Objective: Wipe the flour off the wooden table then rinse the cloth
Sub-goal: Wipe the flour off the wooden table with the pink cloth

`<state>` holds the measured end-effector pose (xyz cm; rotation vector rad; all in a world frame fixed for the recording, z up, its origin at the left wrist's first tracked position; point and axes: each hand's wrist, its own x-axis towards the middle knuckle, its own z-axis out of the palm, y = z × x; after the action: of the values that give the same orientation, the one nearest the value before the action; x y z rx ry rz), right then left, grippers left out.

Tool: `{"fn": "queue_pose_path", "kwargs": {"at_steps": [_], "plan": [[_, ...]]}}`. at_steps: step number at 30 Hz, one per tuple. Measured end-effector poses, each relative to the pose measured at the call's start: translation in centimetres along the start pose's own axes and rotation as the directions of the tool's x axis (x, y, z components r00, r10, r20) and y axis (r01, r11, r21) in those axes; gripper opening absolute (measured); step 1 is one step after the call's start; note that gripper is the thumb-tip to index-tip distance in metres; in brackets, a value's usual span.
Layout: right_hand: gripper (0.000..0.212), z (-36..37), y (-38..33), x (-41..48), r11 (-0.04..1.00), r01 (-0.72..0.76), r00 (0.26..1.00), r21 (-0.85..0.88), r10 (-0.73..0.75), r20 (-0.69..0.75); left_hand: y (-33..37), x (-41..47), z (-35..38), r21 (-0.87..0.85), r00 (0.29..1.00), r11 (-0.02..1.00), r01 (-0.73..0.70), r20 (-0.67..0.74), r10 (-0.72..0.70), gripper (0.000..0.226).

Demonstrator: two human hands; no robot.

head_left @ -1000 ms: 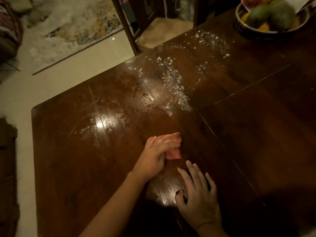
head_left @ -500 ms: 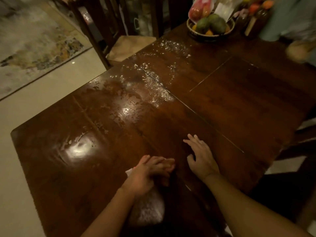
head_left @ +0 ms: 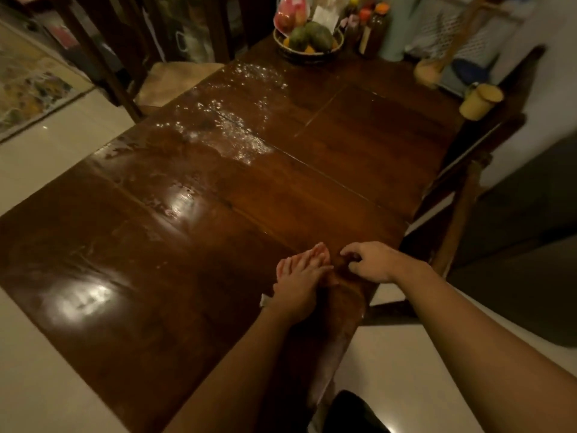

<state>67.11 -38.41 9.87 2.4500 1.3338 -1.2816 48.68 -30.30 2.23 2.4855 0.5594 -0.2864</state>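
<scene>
The dark wooden table fills the view, with white flour scattered across its far left part toward the fruit bowl. My left hand presses flat on a pink cloth near the table's near right edge; only the cloth's pink tip beyond my fingers and a pale corner by my wrist show. My right hand rests just right of it at the table's edge, fingers curled loosely, holding nothing. A pale floury smear runs along the near edge below my hands.
A fruit bowl stands at the far end with bottles beside it. A yellow mug sits at the far right corner. Wooden chairs stand at the far left and on the right. Pale floor tiles surround the table.
My left hand has dragged the cloth toward the near right edge of the table. My right hand has shifted right to that edge and curled its fingers. The view has tilted up.
</scene>
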Motion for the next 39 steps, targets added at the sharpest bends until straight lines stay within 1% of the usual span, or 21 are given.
{"fn": "queue_pose_path", "kwargs": {"at_steps": [4,5,7,9,11,13,14,16,17,19,21,22,23,25,26,29,31,33,34,36,39], "plan": [[0.040,0.8,0.4,-1.1,1.000,0.014,1.000,-0.006,-0.014,0.012,-0.3,-3.3,2.2,0.098,0.958,0.955,-0.278,0.106,0.268,0.079],[0.039,1.1,0.2,-1.1,0.999,0.035,0.999,-0.005,-0.035,0.020,-1.3,-4.5,2.4,0.109,0.945,0.944,-0.312,0.140,0.296,0.081],[0.039,1.5,-0.1,-1.2,0.996,0.089,0.995,0.018,-0.089,0.036,-3.6,-7.0,2.2,0.068,0.943,0.951,-0.301,0.172,0.286,0.078],[0.037,1.9,-0.4,-1.5,0.992,0.127,0.991,0.022,-0.128,0.035,-5.4,-9.7,1.7,0.003,0.974,0.976,-0.219,0.065,0.218,0.074],[0.035,2.1,-0.3,-1.9,0.988,0.153,0.988,0.000,-0.153,0.022,-6.4,-12.2,1.3,-0.110,0.986,0.988,-0.110,-0.135,0.095,0.070],[0.033,2.2,-0.3,-2.3,0.984,0.178,0.984,-0.024,-0.178,0.010,-6.6,-14.2,1.1,-0.254,0.952,0.967,-0.017,-0.299,-0.062,0.064],[0.034,2.3,-0.5,-2.5,0.980,0.195,0.981,-0.035,-0.195,0.003,-6.3,-15.0,1.2,-0.291,0.930,0.956,0.026,-0.344,-0.130,0.064],[0.038,2.6,-1.5,-3.1,0.972,0.231,0.972,-0.030,-0.232,-0.028,-5.1,-16.2,1.4,-0.330,0.892,0.930,0.163,-0.354,-0.282,0.066],[0.039,2.9,-2.2,-3.5,0.969,0.249,0.968,0.004,-0.248,-0.042,-4.6,-16.7,1.3,-0.392,0.867,0.891,0.229,-0.334,-0.370,0.062],[0.037,4.2,-3.7,-4.5,0.950,0.275,0.962,0.148,-0.269,-0.054,-4.0,-17.0,0.8,-0.607,0.818,0.747,0.271,-0.263,-0.511,0.055],[0.033,6.5,-5.4,-5.5,0.899,0.298,0.954,0.322,-0.289,-0.076,-4.1,-17.3,-0.5,-0.726,0.753,0.638,0.254,-0.265,-0.602,0.062],[0.031,7.9,-6.3,-6.0,0.869,0.299,0.953,0.394,-0.290,-0.085,-4.3,-17.6,-1.3,-0.800,0.732,0.559,0.219,-0.244,-0.637,0.058],[0.030,9.1,-7.4,-6.4,0.837,0.303,0.951,0.455,-0.293,-0.094,-4.4,-17.7,-2.3,-0.893,0.728,0.431,0.128,-0.210,-0.652,0.051],[0.036,11.6,-9.9,-6.9,0.776,0.309,0.949,0.550,-0.290,-0.124,-4.2,-18.3,-4.7,-0.990,0.763,0.124,-0.061,-0.126,-0.634,0.034],[0.041,12.6,-11.4,-7.0,0.748,0.313,0.948,0.585,-0.280,-0.149,-4.6,-18.7,-5.7,-0.994,0.782,0.021,-0.110,-0.100,-0.615,0.031],[0.056,14.4,-17.2,-7.5,0.704,0.431,0.901,0.565,-0.304,-0.310,-6.5,-19.8,-8.5,-0.986,0.830,-0.089,-0.139,-0.067,-0.554,0.042],[0.064,15.3,-21.4,-7.5,0.689,0.524,0.845,0.501,-0.347,-0.406,-8.4,-21.5,-9.7,-0.958,0.888,-0.256,-0.130,0.003,-0.461,0.048],[0.068,16.4,-24.9,-7.2,0.697,0.543,0.821,0.468,-0.323,-0.472,-10.4,-23.3,-11.0,-0.909,0.926,-0.404,-0.098,0.065,-0.371,0.048],[0.068,16.9,-26.1,-7.1,0.696,0.552,0.809,0.459,-0.314,-0.496,-11.3,-24.0,-11.6,-0.889,0.932,-0.451,-0.081,0.093,-0.352,0.050],[0.062,18.3,-29.2,-6.9,0.696,0.585,0.775,0.416,-0.329,-0.539,-13.8,-25.3,-13.3,-0.876,0.943,-0.480,-0.050,0.118,-0.313,0.052],[0.052,19.7,-33.3,-7.5,0.782,0.563,0.758,0.268,-0.360,-0.544,-16.4,-26.8,-15.7,-0.903,0.956,-0.428,-0.036,0.093,-0.277,0.050]]}}
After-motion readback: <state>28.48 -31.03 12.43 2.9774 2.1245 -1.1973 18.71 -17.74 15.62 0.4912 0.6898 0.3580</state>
